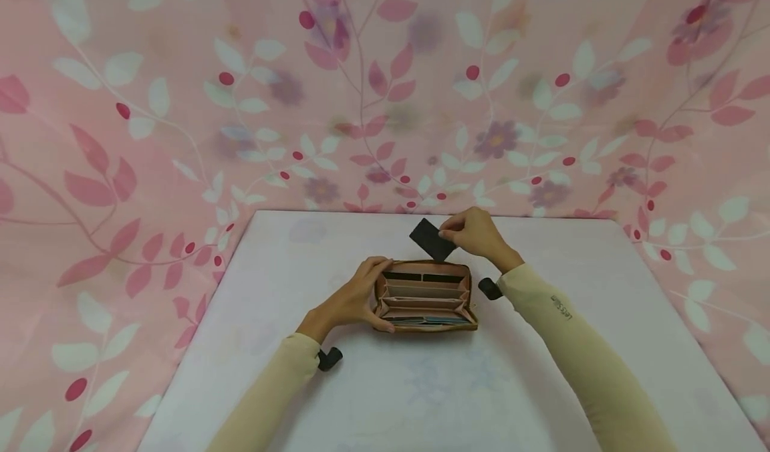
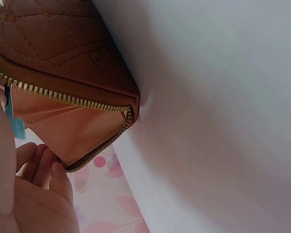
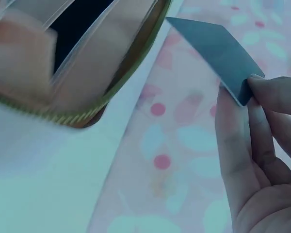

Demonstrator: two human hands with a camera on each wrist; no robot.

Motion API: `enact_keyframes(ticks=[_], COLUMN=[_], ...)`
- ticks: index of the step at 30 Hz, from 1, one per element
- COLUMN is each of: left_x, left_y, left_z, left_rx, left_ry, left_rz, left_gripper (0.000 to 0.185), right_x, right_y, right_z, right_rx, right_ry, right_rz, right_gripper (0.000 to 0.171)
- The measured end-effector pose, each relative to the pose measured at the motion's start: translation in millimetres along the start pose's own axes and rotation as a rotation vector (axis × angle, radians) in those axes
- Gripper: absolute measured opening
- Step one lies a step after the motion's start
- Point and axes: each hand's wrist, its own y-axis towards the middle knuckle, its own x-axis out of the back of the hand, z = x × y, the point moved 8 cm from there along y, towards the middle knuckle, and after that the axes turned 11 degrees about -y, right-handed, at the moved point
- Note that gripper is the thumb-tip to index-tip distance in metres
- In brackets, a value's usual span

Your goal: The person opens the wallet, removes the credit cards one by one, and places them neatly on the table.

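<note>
A pink floral cloth hangs behind my white table [image 1: 252, 345]. On it the brown zip wallet [image 1: 426, 296] lies spread open, my left hand [image 1: 351, 301] gripping its left end. My right hand [image 1: 475, 233] pinches a dark card [image 1: 430, 238] by one corner just above the wallet — I judge it light, stiff and slick, best held by its edges.

The wallet [image 1: 426, 297] looks like tan leather, quilted with stitched lines on the outside, smooth and faintly glossy, lined in matt pink. Its zip [image 2: 63, 97] shows small brass-coloured metal teeth on a woven tape. The card [image 1: 431, 238], at 12 o'clock from the wallet, seems dark plastic, flat and matt. The table [image 1: 421, 385] has a smooth, pale, slightly sheeny top. The backdrop [image 1: 180, 104] is thin printed cloth, matt. The sleeves [image 1: 577, 345] are cream knit fabric.
</note>
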Motion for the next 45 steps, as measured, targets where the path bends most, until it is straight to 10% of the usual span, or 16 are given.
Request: enact_keyframes(ticks=[11, 26, 36, 45], left_x=[-0.1, -0.1, -2.0, -1.8], left_y=[-0.5, -0.5, 0.2, 0.1], left_z=[-1.8, 0.2, 0.8, 1.0], left_rx=[0.014, 0.029, 0.036, 0.034], left_ry=[-0.004, 0.000, 0.001, 0.011], left_rz=[0.013, 0.012, 0.024, 0.026], left_gripper=[0.130, 0.130, 0.130, 0.130], right_x=[12, -19, -36, -31], right_y=[-23, -72, -84, -78], right_z=[-84, -180, -197, -196], right_rx=[-0.282, -0.558, -0.632, -0.578], right_ry=[0.296, 0.420, 0.408, 0.105], right_rz=[-0.017, 0.025, 0.061, 0.067], right_gripper=[0.029, 0.034, 0.035, 0.038])
